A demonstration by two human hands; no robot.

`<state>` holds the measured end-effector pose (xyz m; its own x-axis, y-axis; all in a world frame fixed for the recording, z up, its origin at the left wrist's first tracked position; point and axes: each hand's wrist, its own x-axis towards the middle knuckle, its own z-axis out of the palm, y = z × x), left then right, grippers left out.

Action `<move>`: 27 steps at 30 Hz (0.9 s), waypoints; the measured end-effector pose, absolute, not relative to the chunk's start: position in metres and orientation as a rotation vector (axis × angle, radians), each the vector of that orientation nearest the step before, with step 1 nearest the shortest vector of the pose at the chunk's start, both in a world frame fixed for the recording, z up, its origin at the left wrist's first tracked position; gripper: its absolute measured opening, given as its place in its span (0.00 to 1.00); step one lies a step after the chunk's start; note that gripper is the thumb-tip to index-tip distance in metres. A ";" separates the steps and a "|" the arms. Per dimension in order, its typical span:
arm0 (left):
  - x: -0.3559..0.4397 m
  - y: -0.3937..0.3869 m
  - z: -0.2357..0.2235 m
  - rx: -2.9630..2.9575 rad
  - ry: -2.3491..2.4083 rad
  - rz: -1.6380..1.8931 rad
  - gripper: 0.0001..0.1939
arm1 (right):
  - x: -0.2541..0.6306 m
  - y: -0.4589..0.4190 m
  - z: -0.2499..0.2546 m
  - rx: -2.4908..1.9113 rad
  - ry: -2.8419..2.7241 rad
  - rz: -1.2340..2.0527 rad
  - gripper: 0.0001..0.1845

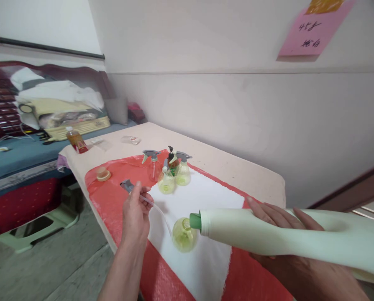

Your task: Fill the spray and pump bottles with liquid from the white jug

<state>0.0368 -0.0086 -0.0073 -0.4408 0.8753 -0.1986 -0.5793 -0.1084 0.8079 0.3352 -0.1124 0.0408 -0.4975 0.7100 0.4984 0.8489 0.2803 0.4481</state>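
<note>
My left hand (136, 213) is closed around a grey trigger spray head (128, 185), whose long clear tube (162, 211) curves down toward an open round spray bottle (184, 236). That bottle has a yellow-green tint and stands upright on a white cloth (202, 200). With my right hand (287, 225) I grip a large pale-green jug (237, 230), tilted nearly level. Its green spout (195, 220) is right at the bottle's mouth; whether liquid is flowing I cannot tell. Behind stand several spray bottles (183, 173) and a brown pump bottle (171, 156).
A round tan cap (103, 174) lies on the red sheet (118, 209). An amber bottle (77, 141) stands by the table's left edge, near a clear plastic packet (131, 140). A stool with a red cover (20, 205) is at left, and a wall (206, 104) runs behind.
</note>
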 end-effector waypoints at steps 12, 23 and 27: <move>0.037 -0.009 -0.008 0.418 1.056 1.742 0.18 | 0.336 -0.115 0.041 -1.449 -2.352 -1.003 0.26; 0.036 -0.009 -0.008 0.389 1.050 1.743 0.19 | 0.337 -0.115 0.041 -1.469 -2.328 -1.028 0.26; 0.036 -0.009 -0.009 0.383 1.048 1.736 0.19 | 0.338 -0.115 0.040 -1.454 -2.351 -1.033 0.24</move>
<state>0.0357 -0.0087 -0.0088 -0.4229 0.8796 -0.2176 -0.6022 -0.0934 0.7929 0.3378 -0.1147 0.0400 -0.5010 0.7115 0.4927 0.8442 0.2764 0.4594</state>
